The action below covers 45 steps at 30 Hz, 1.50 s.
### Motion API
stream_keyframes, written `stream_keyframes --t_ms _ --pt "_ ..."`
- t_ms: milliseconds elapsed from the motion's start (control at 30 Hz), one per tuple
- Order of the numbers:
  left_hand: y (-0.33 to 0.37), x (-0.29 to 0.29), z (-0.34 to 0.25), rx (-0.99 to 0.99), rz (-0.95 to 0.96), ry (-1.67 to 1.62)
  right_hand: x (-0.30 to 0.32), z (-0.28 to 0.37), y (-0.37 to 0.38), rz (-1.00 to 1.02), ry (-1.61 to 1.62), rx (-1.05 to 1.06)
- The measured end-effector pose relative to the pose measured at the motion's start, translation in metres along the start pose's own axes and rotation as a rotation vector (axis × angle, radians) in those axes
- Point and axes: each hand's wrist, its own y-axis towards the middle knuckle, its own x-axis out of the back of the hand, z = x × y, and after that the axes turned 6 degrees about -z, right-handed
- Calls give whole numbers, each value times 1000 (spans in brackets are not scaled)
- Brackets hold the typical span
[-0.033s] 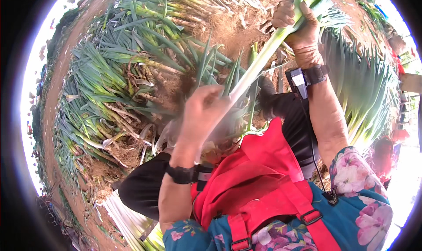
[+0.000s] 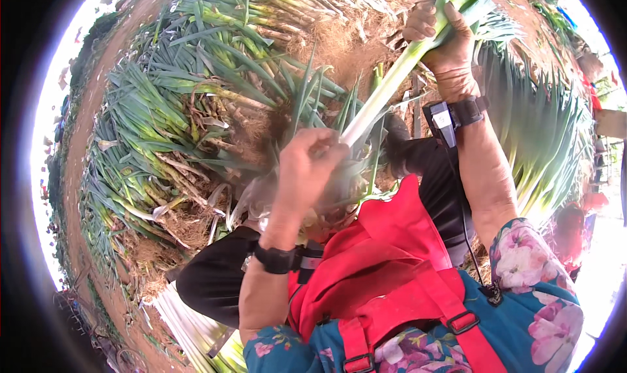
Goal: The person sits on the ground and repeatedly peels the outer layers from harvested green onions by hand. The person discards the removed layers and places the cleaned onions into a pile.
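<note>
A long leek (image 2: 385,97) runs slantwise, its green leaves at the upper right and its white shank pointing down toward my lap. Up by the leaves, my right hand (image 2: 450,46) is wrapped round the lower leaf part. My left hand (image 2: 308,164), slightly blurred, is closed at the white lower end, thumb and fingers pinched together there. The root end is hidden behind that hand. Loose leek leaves and peelings (image 2: 330,210) lie below it, between my knees.
Untrimmed leeks with brown roots (image 2: 150,138) lie heaped at left, and more (image 2: 274,20) at the far side. To the right stand cleaner leeks (image 2: 535,125). White leek shanks (image 2: 189,321) lie beside my left knee. Bare soil (image 2: 91,118) borders the left heap.
My left hand has shifted slightly up and to the right along the leek's white end. The right hand and the leek are almost still.
</note>
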Motion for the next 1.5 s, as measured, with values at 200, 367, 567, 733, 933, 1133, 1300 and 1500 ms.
stream_keyframes --t_ms 200,367,567,733,933,1133,1300,1500 --pt "2 -20 4 -302 -246 245 10 0 0 -60 -114 104" --pt "5 -27 4 -458 -325 497 3 -6 -4 -140 -212 179" --pt "8 -19 29 -14 -338 65 -1 -6 -5 -111 -146 120" --pt "3 11 28 296 -353 -734 6 -4 -6 -128 -80 126" --pt "-3 85 50 350 -409 -1078 20 8 -3 -107 16 69" --pt "-22 139 65 -144 -430 551 23 13 -2 -61 29 51" --pt "-35 99 22 -169 171 553 35 21 1 -171 -13 72" --pt "-42 85 20 186 301 294 33 27 2 -415 -190 262"
